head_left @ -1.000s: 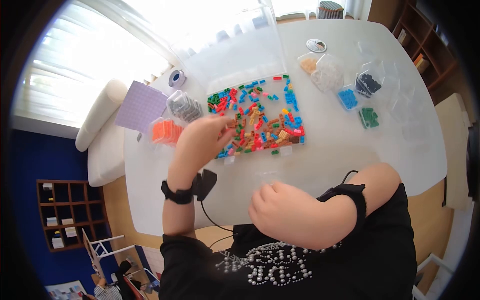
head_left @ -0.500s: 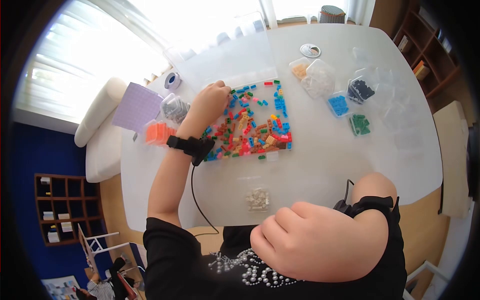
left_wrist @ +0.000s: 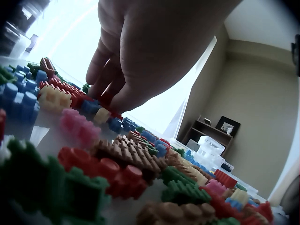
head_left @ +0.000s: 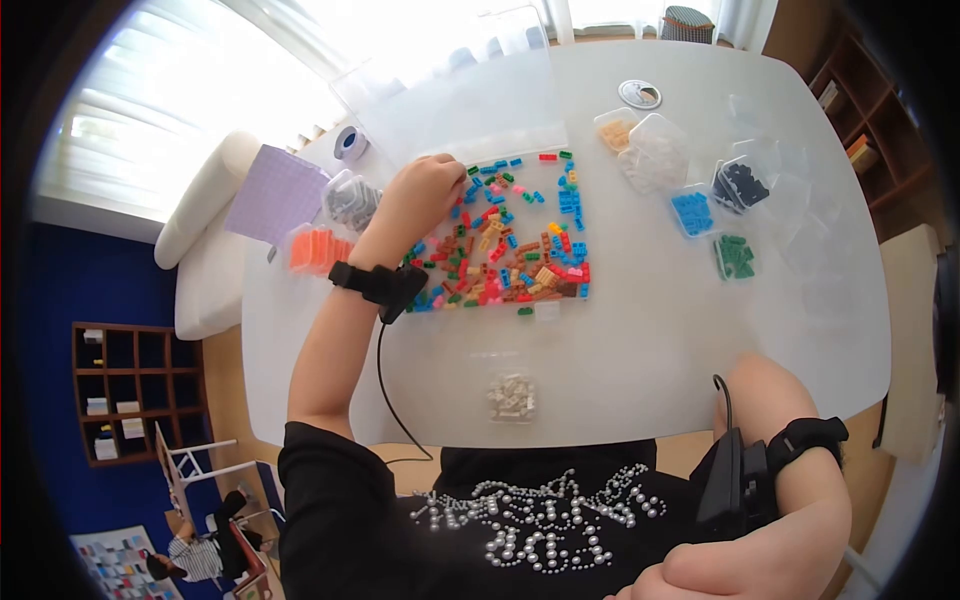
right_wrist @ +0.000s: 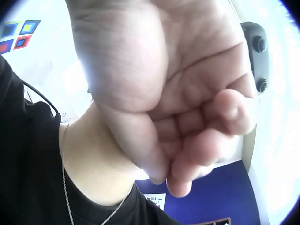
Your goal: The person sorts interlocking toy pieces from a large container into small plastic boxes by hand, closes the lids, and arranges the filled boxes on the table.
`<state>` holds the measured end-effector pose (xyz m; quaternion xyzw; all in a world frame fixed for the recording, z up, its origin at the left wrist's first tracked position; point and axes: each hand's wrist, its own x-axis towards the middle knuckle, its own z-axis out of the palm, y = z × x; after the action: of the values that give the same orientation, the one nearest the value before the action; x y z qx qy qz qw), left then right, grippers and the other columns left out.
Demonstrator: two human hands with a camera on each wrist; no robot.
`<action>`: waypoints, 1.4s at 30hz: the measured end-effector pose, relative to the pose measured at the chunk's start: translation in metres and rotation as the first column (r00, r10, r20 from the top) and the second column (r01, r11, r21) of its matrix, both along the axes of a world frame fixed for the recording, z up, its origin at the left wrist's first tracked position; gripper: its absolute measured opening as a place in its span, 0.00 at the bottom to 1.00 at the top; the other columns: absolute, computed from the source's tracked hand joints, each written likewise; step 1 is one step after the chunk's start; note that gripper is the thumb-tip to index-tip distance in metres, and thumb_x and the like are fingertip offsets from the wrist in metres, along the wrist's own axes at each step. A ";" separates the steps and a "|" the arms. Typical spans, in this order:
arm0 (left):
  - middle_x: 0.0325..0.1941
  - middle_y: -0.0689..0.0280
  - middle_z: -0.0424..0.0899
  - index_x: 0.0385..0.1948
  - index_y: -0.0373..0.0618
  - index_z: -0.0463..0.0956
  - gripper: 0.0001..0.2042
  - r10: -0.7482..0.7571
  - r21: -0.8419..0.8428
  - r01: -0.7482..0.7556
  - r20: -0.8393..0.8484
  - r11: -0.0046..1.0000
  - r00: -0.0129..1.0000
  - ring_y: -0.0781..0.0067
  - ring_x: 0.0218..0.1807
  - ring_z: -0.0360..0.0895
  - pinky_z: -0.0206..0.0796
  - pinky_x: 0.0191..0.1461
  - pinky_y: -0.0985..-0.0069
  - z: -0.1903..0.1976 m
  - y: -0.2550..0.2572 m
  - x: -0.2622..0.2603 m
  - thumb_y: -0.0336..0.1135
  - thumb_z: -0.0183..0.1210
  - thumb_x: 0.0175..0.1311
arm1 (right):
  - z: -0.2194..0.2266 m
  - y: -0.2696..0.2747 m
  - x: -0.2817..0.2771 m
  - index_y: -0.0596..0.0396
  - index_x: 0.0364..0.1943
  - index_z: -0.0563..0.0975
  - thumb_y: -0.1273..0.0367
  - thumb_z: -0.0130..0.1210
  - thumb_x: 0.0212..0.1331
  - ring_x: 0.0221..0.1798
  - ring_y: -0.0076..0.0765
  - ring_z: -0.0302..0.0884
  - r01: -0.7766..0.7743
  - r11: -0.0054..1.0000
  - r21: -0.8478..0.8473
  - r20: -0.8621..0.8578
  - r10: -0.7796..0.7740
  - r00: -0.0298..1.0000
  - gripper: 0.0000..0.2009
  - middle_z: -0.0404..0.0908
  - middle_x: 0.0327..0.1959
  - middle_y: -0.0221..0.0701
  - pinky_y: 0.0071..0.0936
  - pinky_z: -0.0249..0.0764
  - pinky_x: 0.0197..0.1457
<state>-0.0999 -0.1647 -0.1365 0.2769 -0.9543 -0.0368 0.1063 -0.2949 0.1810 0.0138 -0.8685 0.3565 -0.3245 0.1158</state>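
My left hand (head_left: 420,200) reaches into the back left part of a clear case (head_left: 572,230) full of loose toy bricks. In the left wrist view its thumb and fingers (left_wrist: 119,96) point down among the bricks, with a red brick (left_wrist: 107,98) between them. Around it lie pink bricks (left_wrist: 79,126), blue bricks (left_wrist: 19,104) and green bricks (left_wrist: 51,183). My right hand (right_wrist: 183,79) is raised near my body, its fingers loosely curled and holding nothing; the head view shows only part of it at the bottom edge.
A small clear box of whitish pieces (head_left: 513,397) stands near the front edge. Orange pieces (head_left: 318,250), grey pieces (head_left: 352,203) and a purple sheet (head_left: 275,195) are at left. Tubs of blue (head_left: 691,211), green (head_left: 735,257) and black pieces (head_left: 742,185) stand at right.
My left hand moved from the case's left middle to its back left, then stayed there. My right hand drew back from the front edge toward the lower right, uncovering the box of whitish pieces.
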 end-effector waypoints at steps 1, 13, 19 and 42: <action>0.37 0.57 0.82 0.30 0.37 0.78 0.04 0.001 0.004 -0.001 -0.002 1.000 1.000 0.52 0.37 0.78 0.71 0.43 0.65 0.000 0.000 -0.002 0.26 0.56 0.57 | 0.009 -0.011 -0.005 0.51 0.12 0.65 0.67 0.53 0.30 0.17 0.23 0.56 -0.036 0.997 0.064 0.028 0.034 0.999 0.08 0.59 0.15 0.22 0.20 0.53 0.20; 0.33 0.53 0.82 0.37 0.36 0.78 0.08 0.185 0.222 -0.180 -0.004 0.958 0.983 0.55 0.33 0.81 0.72 0.40 0.68 0.005 0.003 -0.002 0.27 0.56 0.57 | -0.023 -0.043 0.017 0.54 0.15 0.69 0.67 0.53 0.30 0.21 0.26 0.60 -0.150 0.978 -0.143 0.134 0.170 0.976 0.07 0.63 0.17 0.26 0.20 0.57 0.24; 0.34 0.55 0.83 0.38 0.38 0.81 0.11 0.066 0.060 -0.065 -0.022 0.996 0.998 0.54 0.31 0.81 0.72 0.39 0.66 -0.001 -0.003 0.001 0.34 0.57 0.60 | -0.009 -0.089 0.001 0.52 0.31 0.75 0.68 0.59 0.41 0.21 0.24 0.69 -0.212 0.969 0.125 -0.243 0.237 0.941 0.10 0.67 0.19 0.24 0.21 0.65 0.23; 0.25 0.57 0.82 0.21 0.44 0.80 0.04 0.081 -0.271 -0.050 0.105 0.961 0.991 0.56 0.29 0.81 0.74 0.33 0.66 -0.008 -0.006 -0.029 0.33 0.61 0.50 | -0.138 -0.292 0.007 0.52 0.51 0.79 0.73 0.54 0.57 0.45 0.51 0.80 0.477 0.830 0.290 -0.578 -0.245 0.778 0.16 0.83 0.42 0.44 0.40 0.76 0.51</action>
<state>-0.1291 -0.1703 -0.1444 0.2933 -0.9453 0.1119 0.0887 -0.2878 -0.1109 -0.1245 -0.7894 0.5990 -0.0102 0.1340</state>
